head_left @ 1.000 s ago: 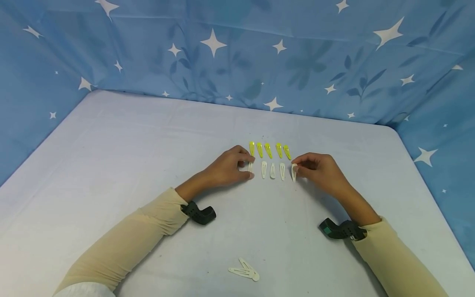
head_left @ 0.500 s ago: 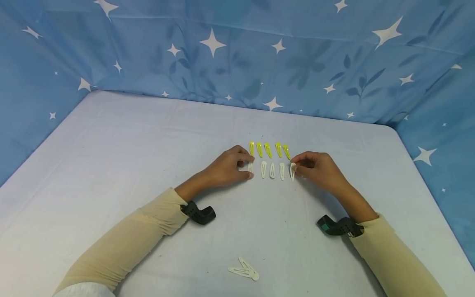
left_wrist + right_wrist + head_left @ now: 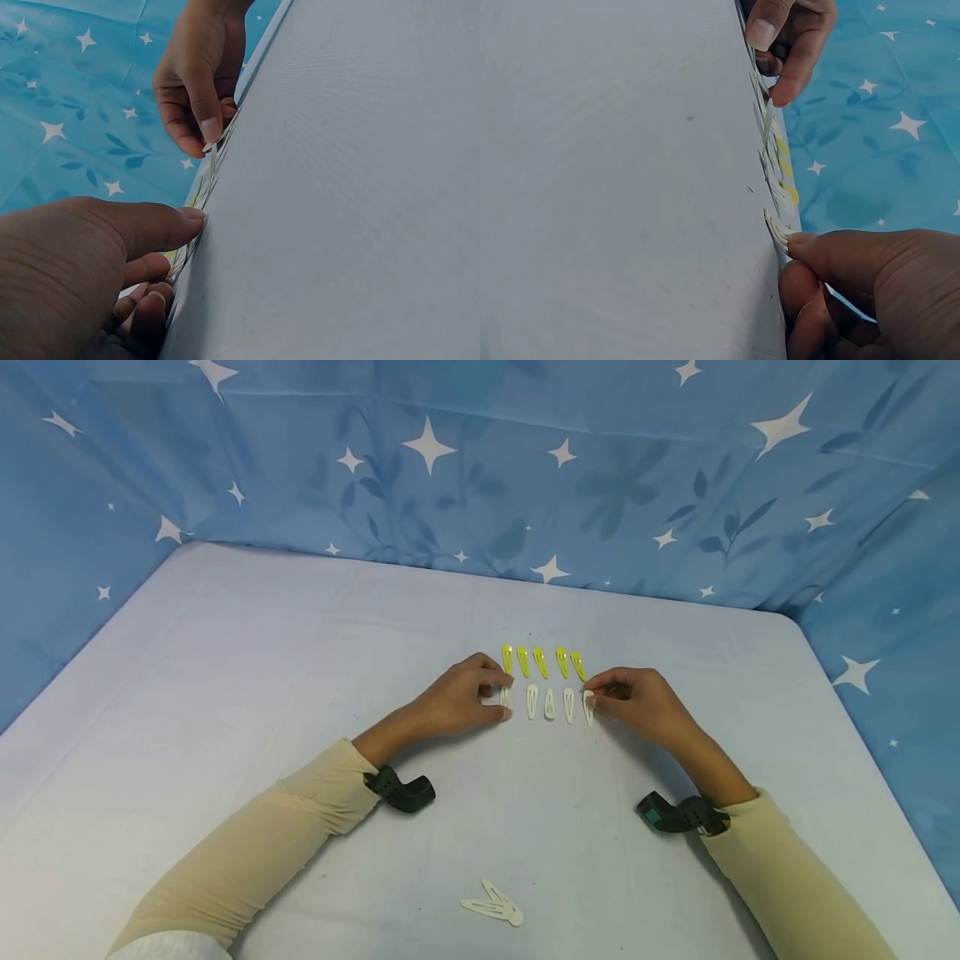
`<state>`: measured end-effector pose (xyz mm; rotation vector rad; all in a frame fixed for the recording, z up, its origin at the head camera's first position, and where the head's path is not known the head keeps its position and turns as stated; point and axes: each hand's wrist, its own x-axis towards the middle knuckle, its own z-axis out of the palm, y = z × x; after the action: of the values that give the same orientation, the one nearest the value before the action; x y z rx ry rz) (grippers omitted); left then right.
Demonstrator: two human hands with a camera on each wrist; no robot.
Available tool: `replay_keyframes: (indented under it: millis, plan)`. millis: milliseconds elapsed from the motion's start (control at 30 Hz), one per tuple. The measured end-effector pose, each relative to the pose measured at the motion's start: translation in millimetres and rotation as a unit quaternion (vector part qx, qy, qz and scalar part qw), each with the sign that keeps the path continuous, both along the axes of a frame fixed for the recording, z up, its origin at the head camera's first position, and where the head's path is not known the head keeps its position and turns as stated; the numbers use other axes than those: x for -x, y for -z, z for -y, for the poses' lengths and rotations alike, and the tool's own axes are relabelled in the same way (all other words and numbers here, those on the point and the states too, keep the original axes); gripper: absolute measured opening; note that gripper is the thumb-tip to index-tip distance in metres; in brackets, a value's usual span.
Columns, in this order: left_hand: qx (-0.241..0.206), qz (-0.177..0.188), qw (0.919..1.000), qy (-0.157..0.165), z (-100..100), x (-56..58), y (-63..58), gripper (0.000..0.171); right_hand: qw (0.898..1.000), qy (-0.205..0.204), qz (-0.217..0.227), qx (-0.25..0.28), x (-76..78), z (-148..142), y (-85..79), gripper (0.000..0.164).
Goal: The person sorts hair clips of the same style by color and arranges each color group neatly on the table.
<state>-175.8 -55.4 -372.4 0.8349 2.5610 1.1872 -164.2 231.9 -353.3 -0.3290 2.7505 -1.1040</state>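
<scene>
Snap hair clips lie in two rows on a white-covered table. In the head view, several yellow hair clips form the far row, and white hair clips form the near one. At the near row's left end, my left hand holds a white hair clip between thumb and index finger, one at each end. My right hand pinches the rightmost white hair clip by its upper part. Both wrist views see the rows nearly edge-on, so single clips there are hard to tell apart.
Two more pale hair clips lie overlapping near the table's front edge. A blue curtain with white stars hangs behind the white table and along its sides. Each wrist wears a black camera mount.
The right hand has shifted slightly left with its white hair clip, closer to the neighbouring clip. My left hand has stayed in place.
</scene>
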Motion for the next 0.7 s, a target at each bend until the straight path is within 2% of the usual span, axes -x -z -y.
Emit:
replay_keyframes:
  millis: [533, 700]
  plan:
    - [-0.003, -0.002, 1.0000, -0.005, -0.3, -1.1, -1.5, 0.044, 1.000, -0.022, -0.010, 0.005, -0.4, -2.6, -0.7, 0.023]
    - [-0.003, 0.003, 1.0000, -0.006, -0.6, -0.9, -2.1, 0.044, 1.000, -0.009, -0.012, 0.019, -0.3, -3.3, 0.4, 0.027]
